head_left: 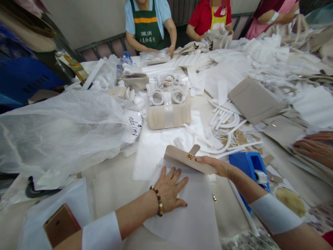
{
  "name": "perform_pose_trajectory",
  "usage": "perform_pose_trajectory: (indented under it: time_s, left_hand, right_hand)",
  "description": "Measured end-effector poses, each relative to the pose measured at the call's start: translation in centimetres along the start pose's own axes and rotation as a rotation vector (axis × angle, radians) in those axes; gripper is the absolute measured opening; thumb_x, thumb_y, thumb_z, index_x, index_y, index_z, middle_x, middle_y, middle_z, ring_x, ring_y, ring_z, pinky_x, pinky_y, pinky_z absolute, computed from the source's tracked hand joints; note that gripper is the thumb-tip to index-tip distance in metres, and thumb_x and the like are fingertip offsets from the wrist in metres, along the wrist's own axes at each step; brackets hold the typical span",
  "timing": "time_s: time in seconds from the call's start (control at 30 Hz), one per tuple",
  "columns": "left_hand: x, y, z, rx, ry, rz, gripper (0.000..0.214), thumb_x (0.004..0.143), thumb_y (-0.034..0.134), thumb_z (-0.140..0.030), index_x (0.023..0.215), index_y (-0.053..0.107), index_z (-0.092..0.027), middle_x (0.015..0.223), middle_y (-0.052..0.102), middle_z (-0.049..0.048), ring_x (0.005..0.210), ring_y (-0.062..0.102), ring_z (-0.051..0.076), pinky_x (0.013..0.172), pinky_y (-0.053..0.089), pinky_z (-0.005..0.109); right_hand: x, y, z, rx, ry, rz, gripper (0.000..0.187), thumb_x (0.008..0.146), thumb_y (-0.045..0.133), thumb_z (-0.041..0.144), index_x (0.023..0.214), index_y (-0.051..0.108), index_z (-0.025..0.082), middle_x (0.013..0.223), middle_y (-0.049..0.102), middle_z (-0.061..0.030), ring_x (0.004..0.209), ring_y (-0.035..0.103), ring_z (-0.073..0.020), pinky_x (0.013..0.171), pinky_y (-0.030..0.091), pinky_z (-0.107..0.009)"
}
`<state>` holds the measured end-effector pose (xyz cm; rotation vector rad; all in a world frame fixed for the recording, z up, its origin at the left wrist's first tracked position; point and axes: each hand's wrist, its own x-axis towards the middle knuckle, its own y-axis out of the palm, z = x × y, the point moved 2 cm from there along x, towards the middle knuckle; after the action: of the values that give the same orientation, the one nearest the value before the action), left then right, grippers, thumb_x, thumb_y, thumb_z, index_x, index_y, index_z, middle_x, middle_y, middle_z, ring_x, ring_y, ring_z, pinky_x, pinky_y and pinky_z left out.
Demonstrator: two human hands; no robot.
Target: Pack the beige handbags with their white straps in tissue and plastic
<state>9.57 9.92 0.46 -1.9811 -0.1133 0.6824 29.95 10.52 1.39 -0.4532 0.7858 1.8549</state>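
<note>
My left hand (169, 191), with a beaded bracelet at the wrist, lies flat with spread fingers on a thin white sheet (192, 222). My right hand (217, 165) grips the edge of a beige bag flap (179, 156), its fingers closed round it. The flap is lifted and tilted above the sheet's far end. A gold clasp (190, 156) and a short strap tab (195, 149) show on it. Whether the flap joins a body under the sheet, I cannot tell. A small gold fitting (214, 198) shows beside the sheet's right edge.
Beyond my hands lies a beige bag part (153, 116) with coiled straps. A blue tape dispenser (247, 163) stands beside my right forearm, near white tubes (223, 119). A phone (62, 224) lies lower left. Co-workers stand opposite; another person's hand (316, 149) rests at right.
</note>
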Motion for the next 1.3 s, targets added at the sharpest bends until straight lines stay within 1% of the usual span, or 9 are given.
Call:
perform_pose_trajectory:
  time_s: [0.3,0.53,0.6,0.73,0.8,0.87,1.0,1.17,1.3]
  left_hand:
    - [2.2,-3.3,0.0,0.07,0.038,0.186,0.097,0.051,0.07,-0.061,0.13,0.035,-0.017,0.115,0.05,0.0173,0.101,0.046,0.035,0.086,0.035,0.054]
    - [4.7,-3.9,0.3,0.043,0.034,0.364,0.116,0.036,0.073,-0.062,0.135,0.025,-0.026,0.127,0.039,0.0188,0.109,0.041,0.039,0.087,0.033,0.057]
    - [5.1,-3.4,0.7,0.004,0.045,0.375,0.119,0.032,0.071,-0.066,0.135,0.025,-0.028,0.125,0.04,0.018,0.108,0.041,0.039,0.086,0.034,0.057]
    - [5.4,-2.2,1.5,-0.033,0.054,0.35,0.12,0.028,0.07,-0.069,0.134,0.026,-0.032,0.122,0.039,0.0167,0.109,0.039,0.039,0.087,0.032,0.059]
    - [5.4,-1.9,1.6,-0.044,0.06,0.329,0.118,0.028,0.07,-0.068,0.133,0.027,-0.033,0.123,0.038,0.016,0.11,0.037,0.04,0.088,0.03,0.06]
    - [5.5,-2.0,1.5,-0.047,0.064,0.307,0.116,0.029,0.071,-0.067,0.131,0.03,-0.032,0.121,0.04,0.0155,0.108,0.038,0.039,0.087,0.031,0.059]
    - [5.0,-2.7,1.6,-0.044,0.084,0.268,0.106,0.033,0.072,-0.066,0.123,0.039,-0.021,0.111,0.047,0.0153,0.101,0.044,0.034,0.083,0.037,0.052]
    - [2.2,-2.9,4.3,-0.12,0.135,0.174,0.093,0.05,0.072,-0.06,0.125,0.037,-0.018,0.116,0.05,0.0138,0.106,0.045,0.031,0.09,0.034,0.049]
    - [-0.4,-1.7,6.9,-0.289,0.033,0.033,0.073,0.07,0.062,-0.053,0.127,0.036,-0.015,0.126,0.045,0.0147,0.116,0.039,0.027,0.097,0.031,0.043]
  right_hand:
    - [0.2,0.5,0.7,-0.03,-0.025,0.13,0.052,0.072,0.054,0.048,0.113,0.056,0.016,0.099,0.066,-0.004,0.086,0.059,-0.0198,0.078,0.043,-0.032]
    - [0.5,0.1,1.1,-0.145,-0.129,0.158,0.053,0.076,0.05,0.053,0.114,0.056,0.017,0.115,0.06,-0.0051,0.106,0.053,-0.0239,0.097,0.035,-0.04]
    - [0.3,-0.4,0.7,-0.204,-0.197,-0.031,0.053,0.077,0.046,0.055,0.114,0.056,0.018,0.116,0.059,-0.0065,0.109,0.051,-0.0247,0.098,0.035,-0.042]
    - [-1.9,-0.2,-0.9,-0.521,-0.531,-0.954,0.045,0.079,0.05,0.047,0.113,0.055,0.018,0.114,0.057,-0.0111,0.109,0.048,-0.0259,0.096,0.036,-0.046]
    - [-3.0,1.4,-2.2,-0.756,-0.743,-1.24,0.036,0.079,0.055,0.034,0.111,0.054,0.017,0.108,0.057,-0.0126,0.104,0.051,-0.0248,0.092,0.04,-0.044]
    - [-2.9,3.3,-3.7,-0.988,-0.835,-1.117,0.03,0.08,0.053,0.023,0.11,0.053,0.018,0.102,0.059,-0.0111,0.099,0.054,-0.0216,0.087,0.045,-0.039]
    - [-0.9,5.0,-6.5,-1.171,-0.618,-0.691,0.02,0.085,0.047,0.026,0.101,0.054,0.019,0.095,0.062,-0.008,0.089,0.057,-0.0208,0.077,0.049,-0.038]
    - [-0.2,4.0,-7.7,-1.062,-0.52,-0.664,0.019,0.085,0.048,0.032,0.099,0.054,0.02,0.096,0.061,-0.007,0.09,0.056,-0.0198,0.08,0.048,-0.037]
    - [-0.4,3.0,-8.1,-0.926,-0.445,-0.617,0.02,0.084,0.048,0.034,0.1,0.054,0.023,0.098,0.06,-0.0051,0.093,0.056,-0.0186,0.084,0.047,-0.035]
